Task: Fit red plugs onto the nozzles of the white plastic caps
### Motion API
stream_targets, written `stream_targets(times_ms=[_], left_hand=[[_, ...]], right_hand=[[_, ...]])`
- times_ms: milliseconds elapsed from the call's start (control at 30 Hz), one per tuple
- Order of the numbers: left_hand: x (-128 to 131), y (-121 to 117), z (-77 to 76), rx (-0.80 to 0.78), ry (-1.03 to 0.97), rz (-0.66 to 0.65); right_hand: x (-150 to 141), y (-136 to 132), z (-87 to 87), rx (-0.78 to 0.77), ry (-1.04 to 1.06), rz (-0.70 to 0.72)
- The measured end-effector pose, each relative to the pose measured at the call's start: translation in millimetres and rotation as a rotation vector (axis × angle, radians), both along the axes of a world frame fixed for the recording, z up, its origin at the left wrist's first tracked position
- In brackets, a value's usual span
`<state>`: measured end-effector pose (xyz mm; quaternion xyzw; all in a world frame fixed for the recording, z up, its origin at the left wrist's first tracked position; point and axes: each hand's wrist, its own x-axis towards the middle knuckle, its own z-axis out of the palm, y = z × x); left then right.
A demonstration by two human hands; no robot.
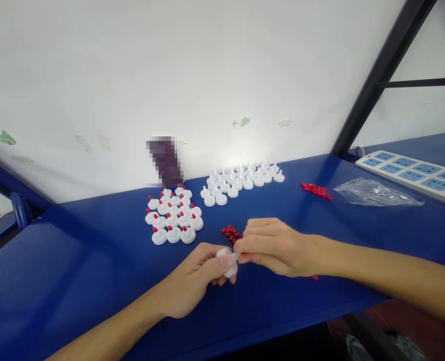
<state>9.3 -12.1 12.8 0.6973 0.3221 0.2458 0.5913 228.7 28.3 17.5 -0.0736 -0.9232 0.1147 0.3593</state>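
My left hand [196,276] is closed around a small white plastic cap [230,263], held just above the blue table [75,260]. My right hand [271,245] pinches at the cap's tip from the right; what sits between its fingers is hidden. A small heap of red plugs [230,233] lies just behind my hands. Further back, a group of white caps fitted with red plugs [173,215] stands in rows. To its right is a group of plain white caps [241,180].
A second heap of red plugs [316,190] lies at the right, beside a clear plastic bag [375,193]. A white and blue power strip [414,173] sits at the far right. A black slanted frame post [373,82] rises from the table's back edge. A loose red plug [314,277] lies by my right wrist.
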Motion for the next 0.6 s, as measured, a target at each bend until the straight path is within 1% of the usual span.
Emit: stream_targets(times_ms=[67, 167, 233, 300, 367, 433, 467, 533, 600], left_hand=[[-0.7, 2.5, 0.6, 0.062, 0.010, 0.038], [-1.7, 7.3, 0.2, 0.174, 0.097, 0.166], [-3.0, 10.6, -1.9, 0.280, 0.200, 0.249], [-4.8, 13.4, -5.1, 0.417, 0.306, 0.297], [-6.3, 14.9, -7.7, 0.548, 0.379, 0.307], [-6.7, 15.1, -8.7, 0.633, 0.429, 0.280], [-6.5, 14.8, -8.5, 0.657, 0.460, 0.259], [-5.5, 13.8, -7.4, 0.690, 0.546, 0.229], [-4.3, 13.1, -6.8, 0.724, 0.635, 0.227]], right_hand=[[0.7, 3.4, -0.9, 0.059, -0.002, -0.017], [3.2, 11.4, -3.5, 0.092, -0.069, -0.096], [5.1, 17.4, -4.6, 0.033, -0.155, -0.120], [7.1, 23.8, -4.8, -0.082, -0.222, -0.196], [9.6, 31.1, -4.9, -0.184, -0.268, -0.360], [12.7, 39.6, -5.9, -0.230, -0.307, -0.520], [14.4, 44.1, -6.9, -0.238, -0.332, -0.566], [17.1, 52.3, -9.7, -0.246, -0.379, -0.601], [17.7, 58.0, -12.4, -0.257, -0.420, -0.605]])
